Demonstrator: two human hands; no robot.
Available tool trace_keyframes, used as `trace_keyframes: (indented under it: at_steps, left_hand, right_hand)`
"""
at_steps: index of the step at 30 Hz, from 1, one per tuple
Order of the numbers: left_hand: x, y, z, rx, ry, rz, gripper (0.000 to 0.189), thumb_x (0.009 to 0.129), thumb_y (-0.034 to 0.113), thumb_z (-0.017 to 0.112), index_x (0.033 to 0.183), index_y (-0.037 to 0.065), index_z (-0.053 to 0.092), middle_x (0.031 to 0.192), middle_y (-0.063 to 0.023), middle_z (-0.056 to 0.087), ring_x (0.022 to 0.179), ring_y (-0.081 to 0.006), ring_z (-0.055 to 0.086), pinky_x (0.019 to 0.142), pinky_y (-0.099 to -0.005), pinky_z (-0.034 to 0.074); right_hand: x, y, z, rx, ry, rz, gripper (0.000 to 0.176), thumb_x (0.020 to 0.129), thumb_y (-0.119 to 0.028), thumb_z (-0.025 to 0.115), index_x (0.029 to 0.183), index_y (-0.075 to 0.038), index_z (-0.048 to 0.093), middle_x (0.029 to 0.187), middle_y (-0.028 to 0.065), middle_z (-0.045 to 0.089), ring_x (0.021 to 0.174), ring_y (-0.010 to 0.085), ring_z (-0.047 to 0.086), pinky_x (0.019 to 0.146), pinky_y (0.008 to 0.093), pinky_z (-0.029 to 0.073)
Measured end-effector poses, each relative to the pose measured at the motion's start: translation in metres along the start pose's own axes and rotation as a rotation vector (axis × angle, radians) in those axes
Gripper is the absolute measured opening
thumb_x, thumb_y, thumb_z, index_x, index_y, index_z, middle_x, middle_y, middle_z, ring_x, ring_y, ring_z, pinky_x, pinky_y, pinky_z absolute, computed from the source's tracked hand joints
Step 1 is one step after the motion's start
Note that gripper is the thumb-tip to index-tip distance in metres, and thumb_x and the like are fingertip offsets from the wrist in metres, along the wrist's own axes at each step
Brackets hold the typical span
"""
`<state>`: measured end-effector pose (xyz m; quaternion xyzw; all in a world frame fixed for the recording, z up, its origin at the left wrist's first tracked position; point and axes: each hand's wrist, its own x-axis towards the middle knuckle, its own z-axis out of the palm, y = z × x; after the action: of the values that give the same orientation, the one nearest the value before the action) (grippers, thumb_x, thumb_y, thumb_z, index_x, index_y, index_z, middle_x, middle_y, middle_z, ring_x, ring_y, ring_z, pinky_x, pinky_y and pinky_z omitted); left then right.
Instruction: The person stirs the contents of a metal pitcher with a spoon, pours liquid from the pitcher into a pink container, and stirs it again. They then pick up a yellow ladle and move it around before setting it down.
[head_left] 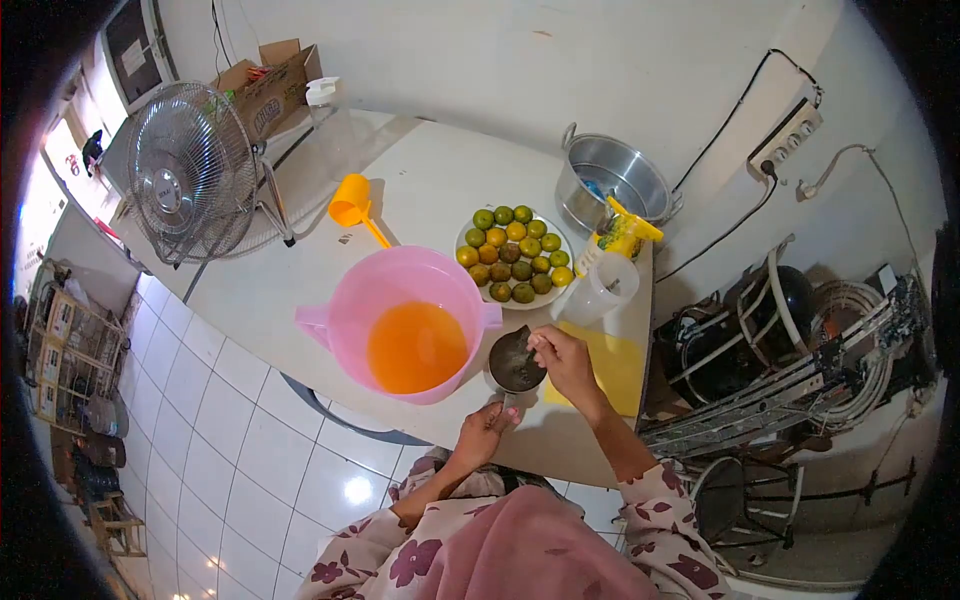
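A small dark-bottomed metal pot (516, 362) is at the table's front edge, right of a pink basin (350, 300) that holds orange liquid (417, 347). My left hand (482, 432) is closed on the pot's handle below it. Over the pot's right rim, my right hand (565, 362) has its fingers pinched together; what they hold, if anything, is too small to make out. Behind the pot stands a plate (548, 300) of green and orange citrus fruits (510, 252). A yellow sheet (612, 370) lies beside my right hand.
An orange dipper (351, 200) lies behind the basin. A large metal pot (620, 180), a yellow packet (628, 232) and a translucent container (603, 287) stand at the back right. A fan (190, 180), a cardboard box (272, 95) and a white-capped bottle (322, 92) are at the left.
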<state>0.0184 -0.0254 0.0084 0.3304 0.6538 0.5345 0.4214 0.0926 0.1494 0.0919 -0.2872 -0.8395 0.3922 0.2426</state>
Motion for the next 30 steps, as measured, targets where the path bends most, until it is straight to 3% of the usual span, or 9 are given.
trace_keyframes:
  at_steps: [1,3,5,7,13,17,20,26,30]
  left_hand:
    - [0.001,-0.003,-0.001,0.024,-0.01,0.011,0.03,0.095,0.031,0.053,0.086,0.003,0.063,0.082,-0.0145,0.064,0.077,-0.0265,0.062,0.074,-0.0331,0.046]
    - [0.001,-0.006,-0.001,0.048,-0.02,0.02,0.031,0.095,0.031,0.053,0.087,0.003,0.063,0.082,-0.0144,0.064,0.077,-0.0265,0.062,0.073,-0.0333,0.046]
    - [0.002,-0.006,-0.002,0.016,-0.052,-0.048,0.031,0.095,0.029,0.055,0.098,0.0,0.066,0.087,-0.0078,0.069,0.084,-0.013,0.059,0.081,-0.0285,0.044]
    - [0.002,-0.004,-0.002,0.014,-0.053,-0.054,0.03,0.095,0.029,0.055,0.097,0.0,0.066,0.087,-0.0077,0.069,0.084,-0.0131,0.059,0.081,-0.0282,0.044]
    - [0.002,-0.005,-0.002,0.006,-0.049,-0.06,0.031,0.095,0.029,0.053,0.095,0.001,0.066,0.086,-0.0075,0.069,0.083,-0.0138,0.059,0.08,-0.028,0.045]
    - [-0.001,0.006,-0.005,0.018,-0.047,-0.072,0.033,0.095,0.033,0.053,0.093,0.003,0.066,0.085,-0.0073,0.068,0.081,-0.0149,0.059,0.079,-0.0285,0.045]
    - [-0.002,0.005,-0.004,0.059,-0.012,0.069,0.03,0.095,0.03,0.054,0.088,0.002,0.062,0.082,-0.0138,0.066,0.074,-0.0232,0.061,0.071,-0.033,0.046]
    - [0.001,-0.004,-0.001,0.018,-0.007,0.02,0.031,0.095,0.03,0.054,0.088,0.001,0.062,0.082,-0.0138,0.067,0.071,-0.0228,0.061,0.07,-0.0329,0.046]
    - [0.001,0.0,-0.001,0.027,-0.027,-0.018,0.031,0.095,0.029,0.054,0.087,0.001,0.062,0.083,-0.0138,0.067,0.074,-0.0218,0.062,0.071,-0.0325,0.046]
  right_hand:
    - [0.0,0.0,0.001,0.126,-0.054,0.13,0.013,0.093,-0.011,0.053,0.095,-0.001,0.06,0.084,0.0108,0.067,0.065,0.0205,0.065,0.063,0.0322,0.052]
    - [0.001,0.008,0.008,0.186,-0.024,0.088,0.013,0.093,-0.011,0.053,0.096,-0.001,0.06,0.084,0.0109,0.067,0.065,0.0212,0.065,0.063,0.032,0.052]
    - [0.002,0.015,0.011,0.246,0.006,0.046,0.014,0.093,-0.011,0.052,0.097,-0.001,0.06,0.083,0.011,0.067,0.065,0.0219,0.065,0.063,0.0318,0.052]
    - [0.004,0.014,0.011,0.161,0.093,-0.059,0.015,0.093,-0.012,0.051,0.098,0.0,0.061,0.083,0.0108,0.067,0.066,0.0214,0.066,0.064,0.0308,0.052]
    - [-0.001,0.004,-0.002,-0.117,0.04,-0.036,0.015,0.093,-0.011,0.052,0.099,-0.001,0.061,0.085,0.0114,0.067,0.067,0.0214,0.067,0.064,0.031,0.053]
    - [-0.002,0.005,0.006,0.145,-0.051,0.172,0.015,0.093,-0.011,0.052,0.1,-0.001,0.061,0.088,0.0116,0.067,0.069,0.0205,0.067,0.065,0.0312,0.053]
    - [-0.001,0.01,0.01,0.248,0.018,0.045,0.016,0.093,-0.011,0.053,0.1,-0.001,0.061,0.089,0.0116,0.068,0.071,0.0198,0.068,0.066,0.0312,0.053]
    - [0.0,0.003,0.0,-0.172,0.12,-0.166,0.015,0.093,-0.012,0.053,0.1,0.0,0.06,0.088,0.0115,0.068,0.071,0.0197,0.068,0.066,0.0313,0.052]
    - [-0.001,-0.004,0.003,0.015,-0.015,0.079,0.017,0.093,-0.012,0.052,0.097,0.001,0.061,0.085,0.0128,0.067,0.073,0.0217,0.067,0.066,0.0323,0.052]
